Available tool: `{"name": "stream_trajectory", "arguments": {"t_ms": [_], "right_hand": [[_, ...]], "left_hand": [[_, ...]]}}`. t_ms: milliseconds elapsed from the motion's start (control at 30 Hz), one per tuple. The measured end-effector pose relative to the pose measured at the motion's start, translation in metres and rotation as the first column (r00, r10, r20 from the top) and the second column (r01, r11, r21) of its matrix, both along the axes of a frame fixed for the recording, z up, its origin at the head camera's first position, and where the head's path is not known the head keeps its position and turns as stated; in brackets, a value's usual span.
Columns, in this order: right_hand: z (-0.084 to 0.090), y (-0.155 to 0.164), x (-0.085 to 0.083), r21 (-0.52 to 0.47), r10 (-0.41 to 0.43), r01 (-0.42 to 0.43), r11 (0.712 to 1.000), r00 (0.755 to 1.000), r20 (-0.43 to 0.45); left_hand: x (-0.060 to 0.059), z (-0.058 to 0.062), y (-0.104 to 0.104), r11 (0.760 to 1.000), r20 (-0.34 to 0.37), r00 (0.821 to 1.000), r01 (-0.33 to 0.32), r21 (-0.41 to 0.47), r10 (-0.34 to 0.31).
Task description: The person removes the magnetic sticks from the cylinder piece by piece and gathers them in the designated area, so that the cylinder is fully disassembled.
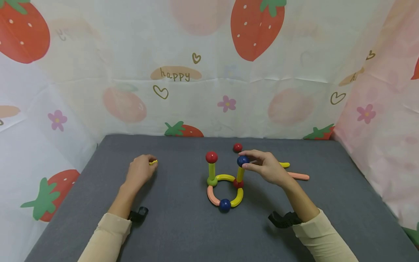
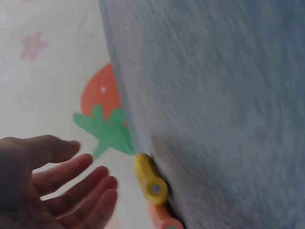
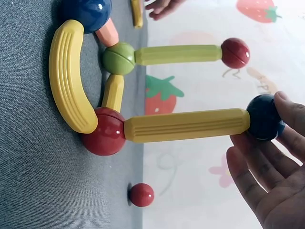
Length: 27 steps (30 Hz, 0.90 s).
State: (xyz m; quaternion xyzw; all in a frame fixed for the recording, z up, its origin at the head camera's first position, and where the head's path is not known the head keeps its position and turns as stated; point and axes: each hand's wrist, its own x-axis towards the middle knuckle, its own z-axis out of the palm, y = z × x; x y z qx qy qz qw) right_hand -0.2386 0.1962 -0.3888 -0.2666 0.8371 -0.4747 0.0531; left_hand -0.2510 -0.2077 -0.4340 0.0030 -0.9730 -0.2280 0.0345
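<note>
My right hand [image 1: 269, 168] pinches a dark blue ball [image 1: 243, 161] between thumb and fingers. That ball sits on top of an upright yellow rod [image 3: 186, 125], whose foot meets a red ball [image 3: 105, 131] in a ring of curved rods and balls. A second upright, a lime-green rod [image 1: 212, 171] capped by a red ball [image 1: 211, 157], rises from a green ball [image 1: 212, 181] on the ring. On the left, my left hand [image 1: 139, 171] is beside a yellow piece [image 2: 148, 176], its fingers loosely bent and apart from it in the left wrist view.
An orange piece [image 2: 164, 215] lies by the yellow one on the left. Behind the ring is a loose red ball [image 1: 238, 147]. A yellow rod [image 1: 284, 165] and a pink rod [image 1: 298, 176] lie beyond my right hand. Printed cloth borders the grey table [image 1: 183, 225].
</note>
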Motion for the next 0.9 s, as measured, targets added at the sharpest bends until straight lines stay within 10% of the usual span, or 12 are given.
{"name": "stream_trajectory", "arguments": {"t_ms": [267, 900], "right_hand": [[-0.001, 0.001, 0.0, 0.006, -0.016, 0.016, 1.0, 1.0, 0.001], [-0.004, -0.002, -0.001, -0.014, -0.043, 0.043, 0.999, 0.999, -0.022]], "left_hand": [[0.019, 0.013, 0.032, 0.96, -0.108, 0.985, 0.154, 0.232, -0.132], [0.06, 0.017, 0.12, 0.655, -0.205, 0.857, 0.497, 0.569, -0.473]]}}
